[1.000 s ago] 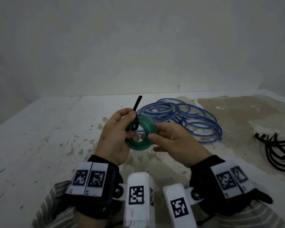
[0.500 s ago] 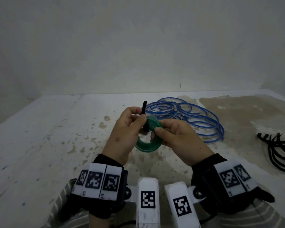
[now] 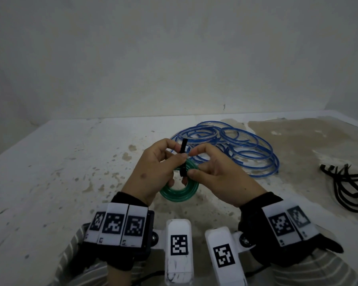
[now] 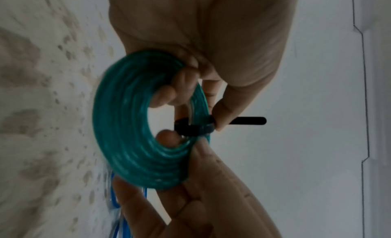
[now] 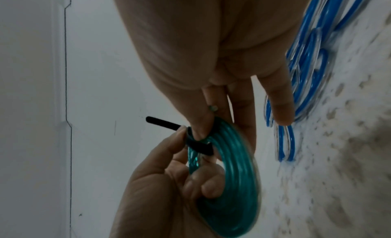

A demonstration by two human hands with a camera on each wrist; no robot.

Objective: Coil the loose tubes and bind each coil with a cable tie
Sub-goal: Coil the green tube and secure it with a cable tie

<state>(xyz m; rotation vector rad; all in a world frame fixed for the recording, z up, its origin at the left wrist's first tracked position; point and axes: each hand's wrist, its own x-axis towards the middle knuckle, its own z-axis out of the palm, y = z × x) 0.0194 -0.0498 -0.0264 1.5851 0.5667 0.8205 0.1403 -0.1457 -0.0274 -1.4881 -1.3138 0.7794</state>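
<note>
Both hands hold the green coil (image 3: 179,191) in the air above the counter (image 3: 50,172), its ring nearly on edge, the opening facing sideways. A black tie (image 3: 183,159) loops the top of the coil, its free tail pointing up. The left hand (image 3: 153,172) pinches the tie and coil; the right hand (image 3: 221,178) pinches the coil beside it. Loose blue tube (image 3: 246,149) lies behind, spare ties (image 3: 347,188) well off right. The counter is white and stained, against a plain pale wall (image 3: 174,58).

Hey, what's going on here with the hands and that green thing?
A person is binding a green tube coil with a black cable tie. Both hands hold the coil above the table: the left hand pinches the tie where it wraps the coil, the right hand steadies the coil beside it. The blue tubes lie loose behind, with spare ties off to the right.
</note>
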